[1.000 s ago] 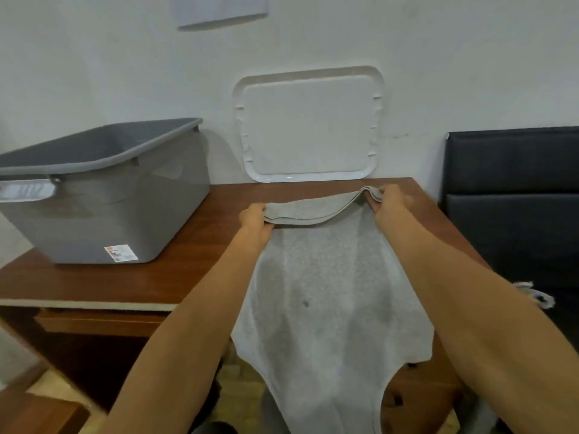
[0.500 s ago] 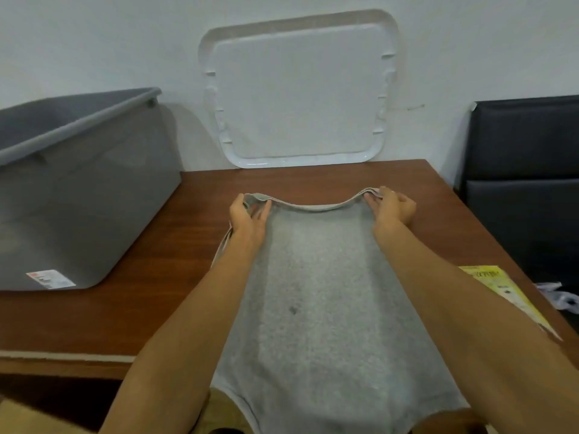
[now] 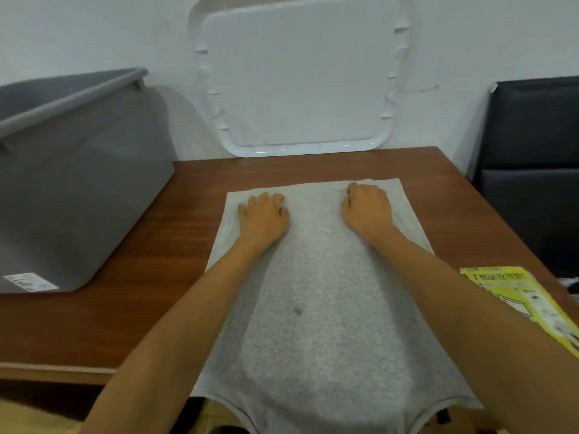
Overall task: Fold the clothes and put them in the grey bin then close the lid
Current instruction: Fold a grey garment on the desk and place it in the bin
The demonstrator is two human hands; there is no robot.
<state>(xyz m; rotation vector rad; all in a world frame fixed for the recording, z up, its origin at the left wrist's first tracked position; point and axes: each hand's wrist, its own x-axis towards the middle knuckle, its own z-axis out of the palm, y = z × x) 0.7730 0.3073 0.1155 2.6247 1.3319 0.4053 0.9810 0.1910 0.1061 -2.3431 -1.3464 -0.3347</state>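
Observation:
A light grey garment (image 3: 316, 308) lies spread flat on the brown table (image 3: 175, 245). Its far hem is straight and its near end hangs over the table's front edge. My left hand (image 3: 263, 214) and my right hand (image 3: 366, 208) rest palm down on the cloth just behind the far hem, fingers curled in, with no fabric lifted. The grey bin (image 3: 75, 183) stands open on the left of the table. Its white lid (image 3: 297, 79) leans upright against the wall behind the table.
A yellow-green printed leaflet (image 3: 529, 305) lies on the table's right edge beside my right forearm. A black padded seat (image 3: 532, 170) stands to the right of the table. Bare wood shows between the garment and the bin.
My hands carried the pinched hem forward, laid it flat on the table and let it go. They now press on the cloth. The view has tilted down and closer.

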